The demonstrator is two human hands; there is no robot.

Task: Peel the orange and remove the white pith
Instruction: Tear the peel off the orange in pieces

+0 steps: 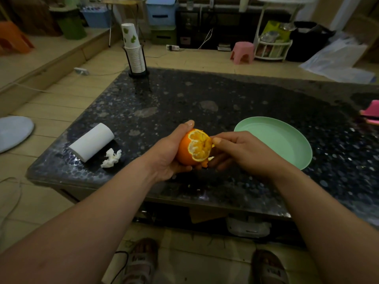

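Orange in left hand grip; right hand pinches peel edge, plate just beside.

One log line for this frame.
left hand: grips orange | right hand: pinches peel edge | orange: partly peeled | green plate: nearby

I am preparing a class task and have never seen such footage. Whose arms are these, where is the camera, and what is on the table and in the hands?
There is no machine: one picture, from a wide-angle camera on a person's head, looking down at their hands. The left hand cups a partly peeled orange; the right hand pinches at its peeled edge. On the dark table: a green plate, a paper roll, a crumpled tissue, stacked paper cups.
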